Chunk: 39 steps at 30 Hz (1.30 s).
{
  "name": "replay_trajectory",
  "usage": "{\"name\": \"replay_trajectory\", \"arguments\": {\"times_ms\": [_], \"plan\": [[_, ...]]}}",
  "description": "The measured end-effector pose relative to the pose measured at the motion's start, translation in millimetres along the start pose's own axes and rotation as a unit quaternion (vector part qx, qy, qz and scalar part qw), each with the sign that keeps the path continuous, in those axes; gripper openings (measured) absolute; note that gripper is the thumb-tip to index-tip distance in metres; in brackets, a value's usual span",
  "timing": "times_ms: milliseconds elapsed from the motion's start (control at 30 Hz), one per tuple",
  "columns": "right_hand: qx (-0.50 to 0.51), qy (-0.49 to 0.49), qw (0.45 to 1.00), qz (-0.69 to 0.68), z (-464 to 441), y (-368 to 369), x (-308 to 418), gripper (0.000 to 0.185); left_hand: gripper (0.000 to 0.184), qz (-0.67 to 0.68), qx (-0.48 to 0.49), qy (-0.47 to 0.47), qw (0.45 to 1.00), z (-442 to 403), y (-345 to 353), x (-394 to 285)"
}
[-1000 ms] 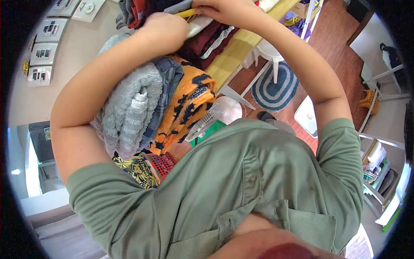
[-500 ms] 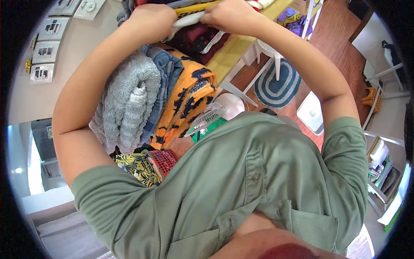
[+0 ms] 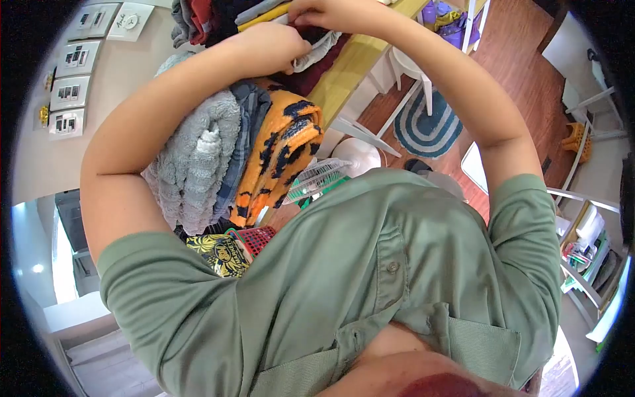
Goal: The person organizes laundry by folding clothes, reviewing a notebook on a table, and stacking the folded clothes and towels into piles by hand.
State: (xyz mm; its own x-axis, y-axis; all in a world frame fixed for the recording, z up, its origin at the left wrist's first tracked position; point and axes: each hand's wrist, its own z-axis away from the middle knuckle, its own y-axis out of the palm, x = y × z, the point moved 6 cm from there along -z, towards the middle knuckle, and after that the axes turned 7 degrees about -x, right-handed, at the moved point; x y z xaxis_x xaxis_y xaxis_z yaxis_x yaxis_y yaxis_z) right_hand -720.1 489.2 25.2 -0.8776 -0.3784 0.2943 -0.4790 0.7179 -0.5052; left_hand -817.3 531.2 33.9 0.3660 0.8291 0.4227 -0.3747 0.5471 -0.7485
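My left hand is closed at the top of the view, its fingertips pinching the edge of a whitish cloth beside dark red folded cloth. Just above and to its right, my right hand has bent fingers over dark cloth; what it grips is hidden. A yellow folded cloth lies in the stack by both hands. Under my left forearm are a grey fluffy towel, a blue plaid cloth and an orange cloth with black patches.
A wooden tabletop runs along the stack. White packets lie at the upper left. Below the towels are a red basket and a yellow-black patterned item. A white stool, a fan and an oval rug are further right.
The white cloth earlier stretched between my hands is now lower by the stack. My left hand has shifted right and down, while my right hand has moved slightly left.
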Motion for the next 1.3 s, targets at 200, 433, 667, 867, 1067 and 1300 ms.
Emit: {"name": "replay_trajectory", "arguments": {"times_ms": [200, 433, 667, 867, 1067, 1300], "plan": [[0.022, 0.251, 0.944, -0.211, 35, -15, -36, 0.019, 0.014, 0.090, -0.076, -0.051, 0.992, 15, -13, 11], [0.126, 0.111, 0.984, 0.061, 59, 30, 30, 0.029, 0.016, 0.011, 0.014, -0.094, 0.995, 22, -35, 21], [0.099, 0.112, 0.985, 0.091, 66, 31, 21, 0.033, 0.017, 0.039, -0.026, -0.099, 0.994, 28, -36, 25], [0.095, 0.125, 0.983, 0.092, 75, 32, 24, 0.035, 0.017, 0.061, -0.021, -0.088, 0.994, 26, -30, 24], [0.115, 0.142, 0.981, 0.070, 86, 31, 36, 0.035, 0.018, -0.044, -0.038, -0.087, 0.995, 6, -6, 20], [0.085, 0.162, 0.983, 0.024, 100, 18, 53, 0.031, 0.030, -0.058, -0.095, -0.159, 0.981, 4, -9, 0]]}}
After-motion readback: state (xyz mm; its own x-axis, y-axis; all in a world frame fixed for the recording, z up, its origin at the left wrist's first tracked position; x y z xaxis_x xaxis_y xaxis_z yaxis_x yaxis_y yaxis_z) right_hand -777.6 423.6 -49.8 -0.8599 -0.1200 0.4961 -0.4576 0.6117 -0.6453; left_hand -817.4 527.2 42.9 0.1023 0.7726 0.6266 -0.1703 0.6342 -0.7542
